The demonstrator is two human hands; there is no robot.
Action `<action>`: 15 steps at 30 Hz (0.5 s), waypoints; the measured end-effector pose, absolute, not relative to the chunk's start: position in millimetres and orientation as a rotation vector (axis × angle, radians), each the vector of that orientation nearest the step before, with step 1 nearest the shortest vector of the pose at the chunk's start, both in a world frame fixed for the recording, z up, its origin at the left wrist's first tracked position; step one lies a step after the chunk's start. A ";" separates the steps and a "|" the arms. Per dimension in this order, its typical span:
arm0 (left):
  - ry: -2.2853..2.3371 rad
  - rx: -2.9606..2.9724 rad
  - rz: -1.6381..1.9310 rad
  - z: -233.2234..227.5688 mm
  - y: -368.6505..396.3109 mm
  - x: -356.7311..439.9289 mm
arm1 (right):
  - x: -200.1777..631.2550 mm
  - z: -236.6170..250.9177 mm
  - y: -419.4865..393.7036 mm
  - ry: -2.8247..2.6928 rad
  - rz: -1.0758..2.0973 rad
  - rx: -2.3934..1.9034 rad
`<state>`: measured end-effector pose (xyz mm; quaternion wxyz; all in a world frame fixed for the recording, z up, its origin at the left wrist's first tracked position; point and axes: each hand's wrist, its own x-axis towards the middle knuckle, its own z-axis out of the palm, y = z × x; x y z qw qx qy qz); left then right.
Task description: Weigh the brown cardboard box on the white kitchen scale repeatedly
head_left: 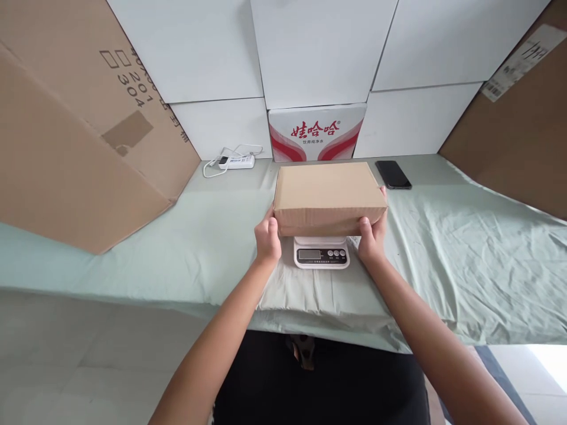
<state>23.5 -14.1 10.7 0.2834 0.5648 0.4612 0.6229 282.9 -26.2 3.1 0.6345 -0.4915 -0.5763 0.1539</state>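
A flat brown cardboard box (328,195) sits over a small white digital scale (321,255), whose display and buttons show below the box's near edge. My left hand (267,237) grips the box's near left corner. My right hand (372,236) grips its near right corner, fingers wrapped up the side. Whether the box rests fully on the scale or is held just above it, I cannot tell.
The table is covered with a pale green cloth (465,260). A black phone (393,175) lies behind the box to the right, a white power strip (237,161) with cable to the left. A red-and-white carton (316,133) stands against the wall. Large cardboard sheets (75,141) lean on both sides.
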 end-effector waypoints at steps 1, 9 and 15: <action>1.231 1.520 1.670 11.1 -14.3 23.1 | 284.1 2.7 -25.6 -1.315 0.354 -1.115; 1.182 1.550 1.647 10.3 -18.8 23.1 | 285.7 6.8 -29.8 -1.291 0.331 -1.082; 1.181 1.539 1.637 11.1 -17.3 22.4 | 287.0 6.3 -29.4 -1.285 0.302 -1.102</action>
